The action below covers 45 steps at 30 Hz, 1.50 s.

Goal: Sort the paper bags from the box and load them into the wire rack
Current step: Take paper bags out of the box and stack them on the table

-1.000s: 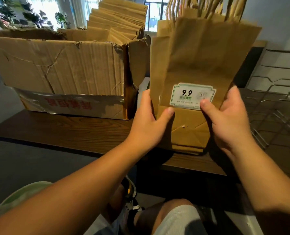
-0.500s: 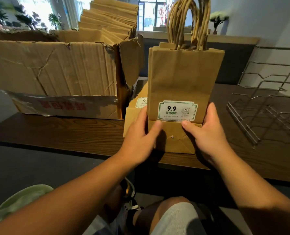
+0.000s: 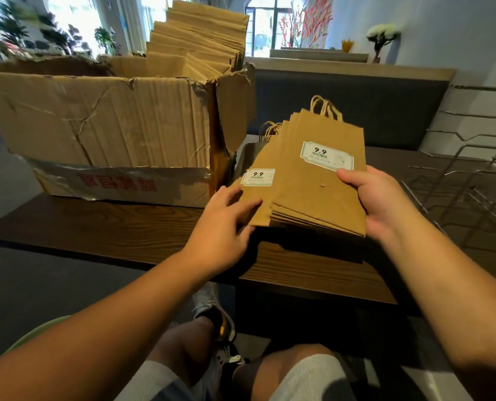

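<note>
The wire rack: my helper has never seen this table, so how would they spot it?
Start at the torn cardboard box on the dark wooden table. Go to the opposite, right end: the wire rack stands there, bare metal rods, the only thing not brown paper or card.

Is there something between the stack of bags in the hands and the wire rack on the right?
Nothing visible. The right hand grips the stack of bags, and only bare table lies between it and the wire rack.

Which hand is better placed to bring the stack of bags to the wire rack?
Probably the right hand. It already grips the stack at its right edge, and the rack stands on that side. The left hand only touches the lower bag, beside the box.
</note>
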Motion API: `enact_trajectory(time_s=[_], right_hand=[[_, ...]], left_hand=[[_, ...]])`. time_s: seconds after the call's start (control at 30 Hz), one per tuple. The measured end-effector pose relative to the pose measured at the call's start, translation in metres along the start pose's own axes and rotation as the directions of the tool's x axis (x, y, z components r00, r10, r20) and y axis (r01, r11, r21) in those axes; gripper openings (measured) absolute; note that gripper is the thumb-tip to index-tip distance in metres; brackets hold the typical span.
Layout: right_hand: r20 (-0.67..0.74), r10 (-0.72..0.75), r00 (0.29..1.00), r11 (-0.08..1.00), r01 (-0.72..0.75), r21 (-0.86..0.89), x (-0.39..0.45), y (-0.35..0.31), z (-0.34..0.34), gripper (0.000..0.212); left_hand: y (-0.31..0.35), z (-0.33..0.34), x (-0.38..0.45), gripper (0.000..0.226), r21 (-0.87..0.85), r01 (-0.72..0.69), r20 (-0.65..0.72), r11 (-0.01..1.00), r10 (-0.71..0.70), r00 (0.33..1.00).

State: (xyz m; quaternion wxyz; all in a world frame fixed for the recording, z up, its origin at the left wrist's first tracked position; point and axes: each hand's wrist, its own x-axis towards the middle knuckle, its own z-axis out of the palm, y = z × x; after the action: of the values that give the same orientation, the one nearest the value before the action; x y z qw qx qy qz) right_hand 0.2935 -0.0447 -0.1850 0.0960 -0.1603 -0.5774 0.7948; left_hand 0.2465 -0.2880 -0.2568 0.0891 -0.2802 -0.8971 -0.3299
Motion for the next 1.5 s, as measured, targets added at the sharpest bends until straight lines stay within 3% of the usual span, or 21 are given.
enact_trajectory(time_s=[0.17,0.37,0.43,0.53,0.6,0.67,0.8,0.93,1.0,1.07,1.17,1.27,1.37,1.4,1.5], right_hand=[[0.003,0.060,0.998,0.998,-0.060,0.015,0.011,-0.004,0.006,0.026],[-0.020,0.074,0.997,0.996,-0.075,-0.052,0.028,-0.017,0.013,0.017],[-0.012,0.087,0.996,0.990,-0.087,-0.107,0.033,-0.020,0.014,0.021],[-0.045,0.032,0.998,0.952,-0.044,-0.304,0.042,-0.019,0.012,0.030],[-0.053,-0.032,0.998,0.893,0.005,-0.450,0.048,-0.015,0.012,0.037],[-0.069,-0.026,0.997,0.880,-0.010,-0.475,0.053,-0.008,0.011,0.036],[0.023,0.212,0.977,0.965,-0.205,-0.165,0.056,0.005,0.007,0.023],[0.125,0.200,0.972,0.979,-0.204,0.023,0.060,0.017,0.007,0.028],[0.122,0.148,0.981,0.988,-0.153,0.034,0.064,0.027,0.009,0.036],[0.114,0.099,0.989,0.994,-0.104,0.039,0.069,0.037,0.011,0.054],[0.109,0.089,0.990,0.990,-0.100,0.102,0.075,0.047,0.019,0.078],[0.071,0.082,0.994,0.989,-0.090,0.115,0.080,0.052,0.030,0.062],[0.048,0.077,0.996,0.994,-0.080,0.076,0.083,0.050,0.041,0.039],[0.037,0.082,0.996,0.994,-0.084,0.062,0.084,0.048,0.044,0.037],[0.031,0.097,0.995,0.994,-0.098,0.046,0.088,0.042,0.045,0.041]], left_hand=[[0.015,-0.002,0.022,0.050,-0.079,-0.012,-0.113,0.997,0.003,0.994],[0.026,0.004,0.051,0.059,-0.244,-0.036,-0.042,0.969,0.027,0.999],[0.024,0.007,0.053,0.057,-0.278,-0.001,-0.133,0.961,-0.037,0.990],[0.016,0.011,0.052,0.054,-0.384,0.135,-0.247,0.913,-0.242,0.938],[0.011,0.012,0.051,0.052,-0.516,0.231,-0.226,0.825,-0.391,0.892],[0.008,0.011,0.052,0.052,-0.597,0.284,-0.169,0.751,-0.463,0.870],[0.013,0.005,0.060,0.054,-0.752,0.350,0.011,0.558,-0.521,0.853],[0.017,0.004,0.070,0.060,-0.753,0.369,0.109,0.546,-0.449,0.887],[0.017,0.005,0.073,0.057,-0.777,0.393,0.186,0.491,-0.418,0.889],[0.016,0.006,0.072,0.039,-0.798,0.397,0.237,0.454,-0.369,0.898],[0.009,0.009,0.075,0.052,-0.799,0.398,0.246,0.451,-0.358,0.901],[0.012,0.005,0.080,0.059,-0.790,0.406,0.186,0.459,-0.450,0.873],[0.018,0.003,0.083,0.021,-0.834,0.405,0.116,0.374,-0.600,0.792],[0.021,0.002,0.082,0.013,-0.843,0.406,0.122,0.354,-0.609,0.784],[0.022,0.000,0.071,0.019,-0.879,0.375,0.149,0.295,-0.577,0.803]])
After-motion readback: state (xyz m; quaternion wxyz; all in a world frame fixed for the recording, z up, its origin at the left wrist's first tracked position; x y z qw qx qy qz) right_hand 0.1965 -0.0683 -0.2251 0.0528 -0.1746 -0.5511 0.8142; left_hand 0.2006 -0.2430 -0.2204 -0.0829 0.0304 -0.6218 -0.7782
